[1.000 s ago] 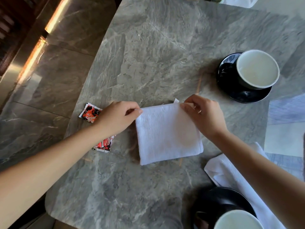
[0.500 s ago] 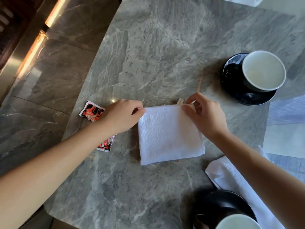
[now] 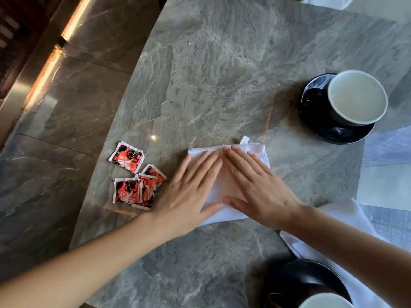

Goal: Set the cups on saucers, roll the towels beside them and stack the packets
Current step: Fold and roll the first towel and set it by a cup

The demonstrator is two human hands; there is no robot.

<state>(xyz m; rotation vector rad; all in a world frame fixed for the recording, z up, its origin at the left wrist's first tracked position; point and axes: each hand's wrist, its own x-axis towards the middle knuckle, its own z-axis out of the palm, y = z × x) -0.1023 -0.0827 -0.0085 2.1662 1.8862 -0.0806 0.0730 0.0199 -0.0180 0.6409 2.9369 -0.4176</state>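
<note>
A folded white towel (image 3: pixel 255 150) lies flat in the middle of the grey marble table (image 3: pixel 211 74). My left hand (image 3: pixel 191 192) and my right hand (image 3: pixel 260 185) rest flat on it side by side, fingers spread and pointing away from me, covering most of it. Red and white packets (image 3: pixel 133 181) lie loose to the left of the towel, some overlapping. A white-lined cup (image 3: pixel 358 97) stands on a dark saucer (image 3: pixel 315 112) at the far right. A second cup (image 3: pixel 324 302) sits on a dark saucer (image 3: pixel 311 276) at the bottom right edge.
A second white towel (image 3: pixel 347 216) lies unrolled under my right forearm, between the two saucers. The table's curved left edge drops to a dark tiled floor (image 3: pixel 66 107). Pale paper or cloth pieces (image 3: pixel 387 185) lie at the right edge.
Both hands let go of the towel's far corners and now press flat on top of it. With the left hand shifted right, the packets are fully uncovered.
</note>
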